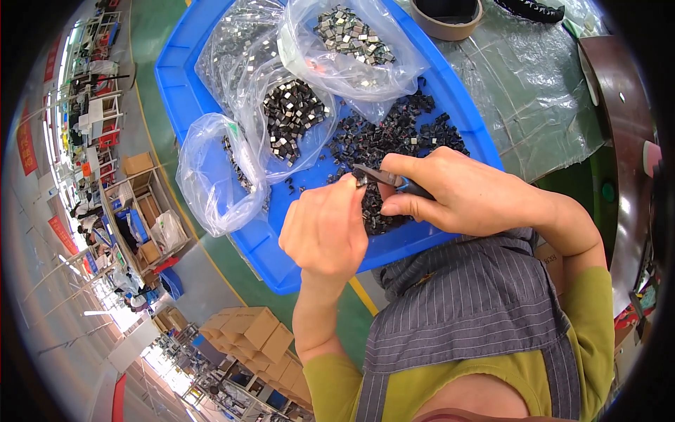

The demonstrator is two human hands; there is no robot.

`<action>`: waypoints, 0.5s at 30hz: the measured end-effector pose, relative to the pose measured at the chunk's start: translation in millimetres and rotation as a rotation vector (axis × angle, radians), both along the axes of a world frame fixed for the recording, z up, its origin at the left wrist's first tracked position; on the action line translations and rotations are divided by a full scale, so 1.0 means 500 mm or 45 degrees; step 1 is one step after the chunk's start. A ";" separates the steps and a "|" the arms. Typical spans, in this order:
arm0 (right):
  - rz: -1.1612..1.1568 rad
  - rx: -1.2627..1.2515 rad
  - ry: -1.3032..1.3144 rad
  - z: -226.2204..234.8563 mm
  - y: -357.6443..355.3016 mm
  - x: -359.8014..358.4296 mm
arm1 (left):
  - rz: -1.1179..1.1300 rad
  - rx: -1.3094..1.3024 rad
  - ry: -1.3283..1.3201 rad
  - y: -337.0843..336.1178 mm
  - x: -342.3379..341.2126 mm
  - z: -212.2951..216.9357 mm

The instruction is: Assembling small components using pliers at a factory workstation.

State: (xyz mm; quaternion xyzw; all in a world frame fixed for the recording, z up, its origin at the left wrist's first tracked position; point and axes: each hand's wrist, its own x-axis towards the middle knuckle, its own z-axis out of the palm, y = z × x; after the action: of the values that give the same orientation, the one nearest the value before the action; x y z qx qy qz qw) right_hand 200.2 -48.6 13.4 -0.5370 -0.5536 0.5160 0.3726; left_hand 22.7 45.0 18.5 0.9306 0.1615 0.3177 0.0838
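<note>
My right hand (467,193) gripping slim metal pliers (383,177), my left hand (325,228) pinching a small dark square part (357,180), glossy blue plastic tray (184,84), crinkled clear bags (351,49)

Small dark pliers (383,177) lie nearly level above the blue tray (184,98), jaws pointing left; a tiny dark part (357,180), largely hidden, sits at their tip; loose black square parts (401,133) are heaped beneath.

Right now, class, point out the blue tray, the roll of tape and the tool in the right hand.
blue tray (176,77): head view, bare left rim.
roll of tape (446,21): head view, its outer wall.
cutting pliers (373,174): head view, dark metal jaws.
</note>
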 end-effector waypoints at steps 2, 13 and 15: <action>-0.023 0.016 -0.003 -0.005 -0.001 -0.003 | 0.036 -0.231 -0.025 -0.007 -0.008 0.003; 0.061 0.084 -0.112 0.000 0.002 -0.004 | -0.221 -1.724 -0.357 -0.031 0.000 0.017; 0.079 0.076 -0.094 0.004 0.002 -0.001 | -0.291 -1.583 -0.435 -0.034 -0.004 0.005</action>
State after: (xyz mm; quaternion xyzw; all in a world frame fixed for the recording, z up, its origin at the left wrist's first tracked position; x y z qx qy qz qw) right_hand 199.8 -47.7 15.2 -0.5269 -0.5987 0.4902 0.3516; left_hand 20.7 28.2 20.9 0.6564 0.1994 0.2975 0.6640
